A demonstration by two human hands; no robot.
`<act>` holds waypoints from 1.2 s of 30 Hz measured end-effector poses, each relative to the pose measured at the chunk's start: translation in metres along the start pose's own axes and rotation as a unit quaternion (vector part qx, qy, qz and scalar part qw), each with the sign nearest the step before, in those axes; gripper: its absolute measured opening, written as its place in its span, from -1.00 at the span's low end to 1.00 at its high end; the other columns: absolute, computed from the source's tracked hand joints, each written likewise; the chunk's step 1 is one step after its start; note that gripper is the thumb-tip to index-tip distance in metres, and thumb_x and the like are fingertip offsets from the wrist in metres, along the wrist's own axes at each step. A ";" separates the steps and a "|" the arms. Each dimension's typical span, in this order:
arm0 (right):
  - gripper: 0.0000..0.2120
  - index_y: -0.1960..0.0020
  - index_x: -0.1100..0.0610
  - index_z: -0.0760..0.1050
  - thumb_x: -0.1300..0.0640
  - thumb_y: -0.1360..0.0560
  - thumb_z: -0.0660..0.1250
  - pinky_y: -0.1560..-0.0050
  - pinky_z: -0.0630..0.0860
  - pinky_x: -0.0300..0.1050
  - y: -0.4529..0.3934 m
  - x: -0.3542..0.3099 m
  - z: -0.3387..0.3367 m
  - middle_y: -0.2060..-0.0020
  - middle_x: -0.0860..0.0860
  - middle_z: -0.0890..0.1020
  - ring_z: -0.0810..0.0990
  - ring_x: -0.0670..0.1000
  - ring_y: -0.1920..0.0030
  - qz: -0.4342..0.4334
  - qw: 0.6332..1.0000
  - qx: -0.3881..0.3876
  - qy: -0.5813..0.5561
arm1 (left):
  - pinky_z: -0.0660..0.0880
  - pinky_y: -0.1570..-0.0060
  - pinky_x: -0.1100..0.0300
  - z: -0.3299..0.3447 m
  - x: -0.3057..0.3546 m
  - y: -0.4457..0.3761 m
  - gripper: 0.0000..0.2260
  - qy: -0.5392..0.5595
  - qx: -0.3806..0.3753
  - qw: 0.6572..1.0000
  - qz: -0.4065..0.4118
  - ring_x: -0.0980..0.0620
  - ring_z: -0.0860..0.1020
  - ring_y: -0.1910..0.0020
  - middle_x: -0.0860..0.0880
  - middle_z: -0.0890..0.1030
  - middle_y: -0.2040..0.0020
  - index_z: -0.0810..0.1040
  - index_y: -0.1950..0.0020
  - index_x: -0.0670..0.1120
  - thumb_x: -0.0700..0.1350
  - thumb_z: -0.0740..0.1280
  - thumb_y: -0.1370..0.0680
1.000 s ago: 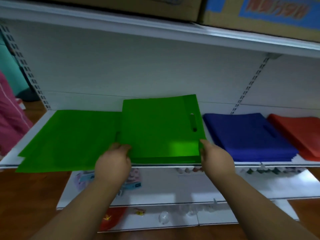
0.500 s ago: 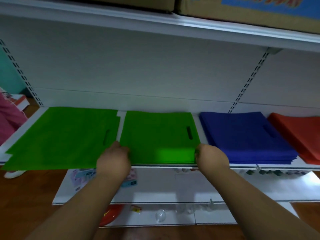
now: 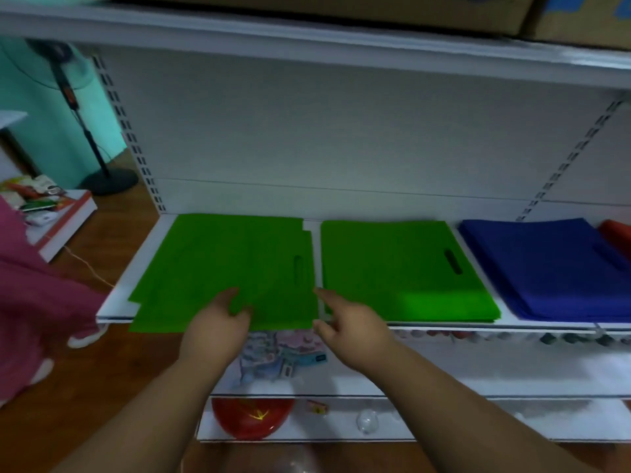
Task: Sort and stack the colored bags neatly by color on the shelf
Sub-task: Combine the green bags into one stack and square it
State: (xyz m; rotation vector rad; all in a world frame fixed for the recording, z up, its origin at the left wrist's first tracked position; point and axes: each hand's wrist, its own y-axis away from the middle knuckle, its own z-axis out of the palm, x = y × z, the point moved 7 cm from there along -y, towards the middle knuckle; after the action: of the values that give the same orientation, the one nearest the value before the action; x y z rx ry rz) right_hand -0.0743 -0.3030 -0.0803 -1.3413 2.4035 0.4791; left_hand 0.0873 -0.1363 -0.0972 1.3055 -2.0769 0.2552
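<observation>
Green bags: two stacks lie side by side on the white shelf [image 3: 116, 308] — the left green stack [image 3: 218, 268] loosely fanned, its front edge hanging over the shelf lip; the right green stack [image 3: 403, 268] squared up.
Left hand [image 3: 218, 322]: on the front edge of the left green stack, fingers curled at the fabric (whether they pinch it, I cannot tell).
Right hand [image 3: 348, 322]: fingers loosely spread, forefinger pointing at the narrow gap between the two stacks — holding nothing.
Blue stack [image 3: 546, 268]: just right of the green.
Red stack [image 3: 618, 233]: at the far right edge.
Lower shelf: a red bowl [image 3: 252, 418].
</observation>
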 end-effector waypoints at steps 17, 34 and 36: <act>-0.72 -0.25 0.11 0.59 0.20 -0.55 0.34 0.06 0.54 -0.04 0.007 -0.055 0.030 -0.08 0.12 0.62 0.61 0.18 0.01 0.033 0.980 0.196 0.009 | 0.39 0.33 0.20 -0.082 -0.125 -0.006 -0.83 0.113 0.068 0.991 -0.018 0.01 0.55 0.28 -0.05 0.63 0.10 0.60 -0.01 0.07 -0.20 0.36 -0.53; -0.58 -0.42 0.08 0.42 -0.02 -0.60 0.26 0.05 0.56 0.02 0.061 0.132 -0.105 -0.12 0.12 0.66 0.63 0.18 -0.02 0.207 0.933 0.289 0.054 | 0.45 0.10 0.20 0.017 0.084 0.004 -0.75 -0.020 0.024 0.984 0.175 -0.07 0.60 0.08 -0.01 0.58 -0.27 0.60 -0.24 0.06 -0.10 0.28 -0.58; -0.64 -0.36 0.10 0.46 0.00 -0.62 0.24 0.13 0.54 0.01 0.058 0.156 -0.113 -0.05 0.14 0.66 0.62 0.19 0.03 0.212 0.941 0.251 0.078 | 0.47 0.05 0.21 0.035 0.104 0.004 -0.74 -0.039 0.012 0.985 0.166 -0.06 0.61 0.00 -0.01 0.57 -0.29 0.59 -0.25 0.07 -0.09 0.27 -0.58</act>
State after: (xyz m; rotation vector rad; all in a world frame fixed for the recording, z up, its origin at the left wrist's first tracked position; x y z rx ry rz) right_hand -0.2166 -0.4409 -0.0436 -0.6646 2.6955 -0.1523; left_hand 0.0393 -0.2276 -0.0585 0.9894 -2.3612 0.3811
